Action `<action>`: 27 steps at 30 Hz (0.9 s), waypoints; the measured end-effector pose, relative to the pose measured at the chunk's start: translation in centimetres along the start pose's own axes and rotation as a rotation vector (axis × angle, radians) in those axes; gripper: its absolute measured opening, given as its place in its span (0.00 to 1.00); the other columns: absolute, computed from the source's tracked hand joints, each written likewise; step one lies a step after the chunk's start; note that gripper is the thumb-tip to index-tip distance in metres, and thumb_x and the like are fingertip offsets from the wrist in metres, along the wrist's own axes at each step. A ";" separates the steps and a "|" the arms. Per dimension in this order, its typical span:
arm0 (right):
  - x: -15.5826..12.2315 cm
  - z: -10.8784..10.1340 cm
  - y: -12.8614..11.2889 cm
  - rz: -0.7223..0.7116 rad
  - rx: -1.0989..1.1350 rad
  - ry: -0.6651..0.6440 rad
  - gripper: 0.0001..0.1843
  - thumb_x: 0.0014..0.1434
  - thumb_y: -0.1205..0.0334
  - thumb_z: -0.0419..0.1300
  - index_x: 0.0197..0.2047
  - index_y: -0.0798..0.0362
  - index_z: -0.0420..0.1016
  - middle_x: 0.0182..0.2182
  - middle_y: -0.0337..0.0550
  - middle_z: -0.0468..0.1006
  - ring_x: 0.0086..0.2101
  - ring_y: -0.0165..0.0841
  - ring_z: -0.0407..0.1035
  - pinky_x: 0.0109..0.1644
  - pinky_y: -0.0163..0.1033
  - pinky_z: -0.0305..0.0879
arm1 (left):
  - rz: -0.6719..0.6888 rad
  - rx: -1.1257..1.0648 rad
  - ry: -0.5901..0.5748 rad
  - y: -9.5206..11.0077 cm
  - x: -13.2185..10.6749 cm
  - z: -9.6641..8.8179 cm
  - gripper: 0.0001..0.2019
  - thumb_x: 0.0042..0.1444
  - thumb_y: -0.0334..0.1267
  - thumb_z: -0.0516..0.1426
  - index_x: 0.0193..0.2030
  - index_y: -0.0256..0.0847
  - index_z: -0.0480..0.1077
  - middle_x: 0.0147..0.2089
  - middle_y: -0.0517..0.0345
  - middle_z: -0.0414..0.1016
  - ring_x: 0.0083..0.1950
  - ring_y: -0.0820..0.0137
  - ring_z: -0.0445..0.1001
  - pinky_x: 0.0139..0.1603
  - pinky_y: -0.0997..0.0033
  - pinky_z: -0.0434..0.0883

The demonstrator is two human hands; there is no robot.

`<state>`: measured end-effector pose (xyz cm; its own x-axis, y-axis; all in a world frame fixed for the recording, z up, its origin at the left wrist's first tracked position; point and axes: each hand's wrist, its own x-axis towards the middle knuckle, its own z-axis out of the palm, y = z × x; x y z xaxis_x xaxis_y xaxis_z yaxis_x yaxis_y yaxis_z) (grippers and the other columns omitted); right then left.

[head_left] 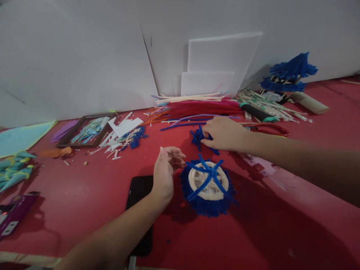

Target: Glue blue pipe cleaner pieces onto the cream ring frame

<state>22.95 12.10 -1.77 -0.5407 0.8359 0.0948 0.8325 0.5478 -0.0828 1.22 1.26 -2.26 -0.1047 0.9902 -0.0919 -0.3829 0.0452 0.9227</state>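
Observation:
A round craft piece [208, 185], a white ring wrapped in a blue fringe with crossed blue pipe cleaners on top, lies on the red table [84, 195]. My left hand [165, 172] hovers just left of it, fingers loosely curled and apart, holding nothing. My right hand [222, 133] reaches further back and pinches a small bunch of blue pipe-cleaner pieces [198, 137] lying on the table.
A black phone [139, 210] lies under my left wrist. Bundles of red, white and purple pipe cleaners [202, 107] lie at the back beside red-handled pliers [267, 129], sticks, white foam boards [219, 63] and a blue fringed piece [289, 75]. A framed picture [86, 131] and scraps lie at the left.

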 end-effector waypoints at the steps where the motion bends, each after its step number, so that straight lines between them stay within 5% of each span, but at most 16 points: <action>1: -0.1 0.3 -0.1 0.048 -0.006 0.000 0.17 0.67 0.48 0.64 0.47 0.55 0.78 0.46 0.47 0.80 0.48 0.39 0.74 0.56 0.51 0.73 | 0.001 -0.001 0.003 0.0 0.0 0.0 0.27 0.62 0.66 0.59 0.32 0.40 0.73 0.28 0.57 0.78 0.28 0.72 0.74 0.31 0.73 0.73; 5: -0.1 0.8 0.0 0.191 0.013 0.023 0.22 0.70 0.49 0.62 0.59 0.53 0.73 0.55 0.48 0.76 0.50 0.37 0.75 0.54 0.50 0.77 | -0.006 -0.009 0.008 0.1 0.0 0.1 0.26 0.64 0.64 0.58 0.32 0.40 0.73 0.28 0.57 0.78 0.27 0.72 0.74 0.30 0.74 0.73; 10: 1.7 1.4 0.3 0.226 0.040 0.061 0.23 0.69 0.49 0.62 0.61 0.53 0.72 0.57 0.49 0.75 0.53 0.39 0.74 0.56 0.53 0.76 | -0.032 -0.008 -0.001 0.3 0.0 0.2 0.26 0.67 0.61 0.56 0.31 0.40 0.73 0.28 0.58 0.77 0.27 0.73 0.73 0.31 0.75 0.73; 17: 3.9 2.7 1.9 0.240 0.110 -0.060 0.21 0.70 0.49 0.62 0.60 0.51 0.73 0.58 0.49 0.75 0.53 0.39 0.73 0.57 0.51 0.76 | -0.049 -0.008 0.003 0.5 0.1 0.2 0.26 0.68 0.61 0.55 0.31 0.40 0.72 0.28 0.58 0.76 0.26 0.74 0.73 0.30 0.75 0.72; 27: 3.3 -1.1 4.4 0.202 0.318 -0.024 0.22 0.70 0.48 0.62 0.59 0.53 0.73 0.55 0.48 0.77 0.50 0.38 0.75 0.54 0.50 0.77 | -0.061 -0.020 0.043 0.5 0.2 0.5 0.26 0.68 0.60 0.56 0.30 0.39 0.71 0.26 0.59 0.74 0.25 0.74 0.72 0.29 0.76 0.71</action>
<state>24.95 17.20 -0.76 -0.3748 0.9269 0.0224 0.8457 0.3516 -0.4015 1.45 1.51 -1.60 -0.1195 0.9792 -0.1640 -0.4076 0.1023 0.9074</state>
